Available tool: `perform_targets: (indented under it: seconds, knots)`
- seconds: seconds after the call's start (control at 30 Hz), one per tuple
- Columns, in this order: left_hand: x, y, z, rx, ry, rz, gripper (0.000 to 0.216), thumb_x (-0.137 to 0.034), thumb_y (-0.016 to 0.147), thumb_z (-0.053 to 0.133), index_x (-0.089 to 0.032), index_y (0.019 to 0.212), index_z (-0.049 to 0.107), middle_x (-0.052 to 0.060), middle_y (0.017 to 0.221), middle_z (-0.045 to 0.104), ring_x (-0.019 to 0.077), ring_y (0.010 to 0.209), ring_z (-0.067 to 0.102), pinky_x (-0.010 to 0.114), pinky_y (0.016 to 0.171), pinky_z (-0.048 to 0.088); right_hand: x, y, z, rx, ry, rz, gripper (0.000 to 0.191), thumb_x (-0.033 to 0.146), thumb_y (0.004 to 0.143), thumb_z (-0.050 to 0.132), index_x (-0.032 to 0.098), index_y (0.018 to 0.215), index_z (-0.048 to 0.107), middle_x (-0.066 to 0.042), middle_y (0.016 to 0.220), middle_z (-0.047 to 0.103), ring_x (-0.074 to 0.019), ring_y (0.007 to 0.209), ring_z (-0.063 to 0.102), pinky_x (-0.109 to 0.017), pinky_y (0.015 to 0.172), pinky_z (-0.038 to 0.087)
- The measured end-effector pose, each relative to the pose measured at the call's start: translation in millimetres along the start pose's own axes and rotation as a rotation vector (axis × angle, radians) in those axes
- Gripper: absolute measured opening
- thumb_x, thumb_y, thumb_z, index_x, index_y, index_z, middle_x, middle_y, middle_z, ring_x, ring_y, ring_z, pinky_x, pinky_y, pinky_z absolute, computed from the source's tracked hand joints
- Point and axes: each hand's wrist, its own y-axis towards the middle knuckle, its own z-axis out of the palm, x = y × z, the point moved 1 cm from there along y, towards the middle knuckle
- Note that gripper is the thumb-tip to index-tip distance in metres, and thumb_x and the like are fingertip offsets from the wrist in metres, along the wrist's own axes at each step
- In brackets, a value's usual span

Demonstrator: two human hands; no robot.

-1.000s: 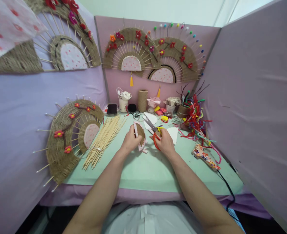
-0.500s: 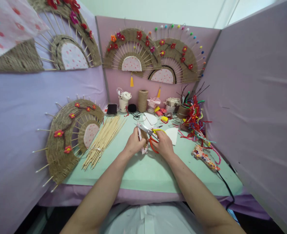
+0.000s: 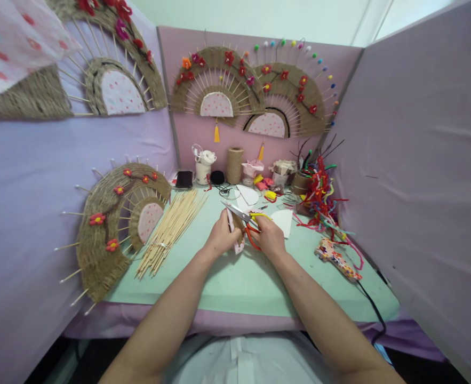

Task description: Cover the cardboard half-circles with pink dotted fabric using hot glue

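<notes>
My left hand [image 3: 220,236] is closed on a small half-round cardboard piece [image 3: 237,234] edged with pink spotted cloth, held upright over the green table top [image 3: 235,277]. Just to its right, my right hand [image 3: 270,236] grips scissors [image 3: 246,220] with red and yellow handles. Their metal blades point left across the top of the piece. The two hands nearly touch.
A bundle of bamboo skewers [image 3: 171,228] lies left of the hands beside a woven fan [image 3: 115,224]. A twine spool [image 3: 234,164], cups, white card shapes [image 3: 283,220], pipe cleaners [image 3: 319,194] and a glue gun [image 3: 336,258] with cable crowd the back and right. Fans hang on the purple walls.
My right hand has brought the scissors left to the cardboard piece, and the blades now lie across its top. The left hand turned the piece more edge-on.
</notes>
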Motion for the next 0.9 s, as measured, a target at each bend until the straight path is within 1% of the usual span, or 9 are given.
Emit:
perform_targets:
  seconds: [0.13,0.23,0.33,0.43,0.53,0.67,0.73,0.8,0.9]
  knots:
    - [-1.5,-0.1,-0.4,0.002,-0.017,-0.015,0.036,-0.016,0.066,0.052,-0.019,0.100,0.043,0.001,0.082,0.056,0.0168,0.071,0.054,0.027,0.062,0.040,0.0,0.4,-0.3,0.004,-0.022,0.007,0.026,0.036,0.082,0.058,0.021,0.103,0.062,-0.007,0.100,0.067,-0.0207,0.086,0.059,-0.028,0.067,0.041]
    - [-1.4,0.2,-0.6,0.003,-0.024,-0.025,0.038,-0.016,0.066,0.052,-0.019,0.103,0.043,0.001,0.082,0.057,0.0167,0.071,0.055,0.027,0.061,0.041,-0.7,0.2,0.9,0.009,-0.062,0.018,0.021,0.038,0.082,0.058,0.021,0.094,0.063,-0.006,0.094,0.068,-0.0206,0.082,0.060,-0.027,0.061,0.038]
    - [-0.9,1.1,-0.9,0.006,-0.027,-0.026,0.043,-0.016,0.066,0.052,-0.018,0.108,0.044,0.003,0.086,0.059,0.0174,0.073,0.056,0.027,0.063,0.042,-1.7,-0.3,2.8,0.010,-0.105,0.049,0.021,0.042,0.082,0.057,0.022,0.086,0.063,-0.005,0.087,0.069,-0.0206,0.078,0.060,-0.027,0.055,0.033]
    - [-1.3,1.5,-2.2,0.009,-0.051,-0.028,0.050,-0.017,0.067,0.052,-0.018,0.117,0.042,0.005,0.093,0.062,0.0187,0.078,0.059,0.029,0.068,0.045,-3.1,-0.4,4.3,0.016,-0.104,0.090,0.022,0.044,0.081,0.056,0.023,0.082,0.063,-0.003,0.080,0.068,-0.0195,0.072,0.059,-0.026,0.053,0.030]
    - [-2.9,0.9,-4.1,0.023,-0.089,-0.006,0.058,-0.017,0.070,0.050,-0.018,0.126,0.037,0.007,0.100,0.063,0.0197,0.085,0.061,0.030,0.073,0.046,-4.0,-0.6,4.9,0.007,-0.063,0.107,0.022,0.044,0.081,0.056,0.024,0.085,0.063,-0.002,0.082,0.068,-0.0187,0.073,0.059,-0.025,0.055,0.033]
    - [-2.3,0.2,-5.4,0.005,-0.071,0.015,0.061,-0.018,0.070,0.050,-0.019,0.130,0.035,0.008,0.104,0.063,0.0203,0.085,0.060,0.031,0.074,0.045,-1.9,-1.1,4.3,-0.013,-0.033,0.077,0.027,0.046,0.081,0.055,0.024,0.095,0.062,-0.003,0.091,0.068,-0.0202,0.082,0.060,-0.027,0.060,0.038]
    - [-0.8,0.6,-4.9,0.000,-0.077,0.032,0.060,-0.018,0.070,0.050,-0.018,0.128,0.036,0.007,0.100,0.063,0.0193,0.082,0.060,0.030,0.073,0.045,0.2,-1.0,3.1,-0.027,-0.024,0.048,0.030,0.047,0.081,0.055,0.022,0.097,0.061,-0.005,0.094,0.067,-0.0212,0.085,0.059,-0.028,0.063,0.039]
    - [0.5,1.2,-4.2,0.001,-0.073,0.046,0.055,-0.019,0.070,0.051,-0.018,0.123,0.039,0.006,0.093,0.063,0.0181,0.076,0.059,0.029,0.069,0.044,2.2,-0.5,1.7,-0.033,-0.005,0.002,0.033,0.046,0.080,0.056,0.019,0.098,0.059,-0.008,0.095,0.065,-0.0221,0.087,0.058,-0.029,0.068,0.041]
    - [0.4,1.3,-4.0,0.001,-0.053,0.050,0.047,-0.019,0.070,0.050,-0.018,0.116,0.043,0.003,0.085,0.062,0.0167,0.070,0.057,0.027,0.066,0.043,3.7,0.3,-0.1,-0.031,0.020,-0.042,0.032,0.041,0.081,0.055,0.017,0.101,0.056,-0.010,0.096,0.063,-0.0228,0.088,0.057,-0.030,0.071,0.041]
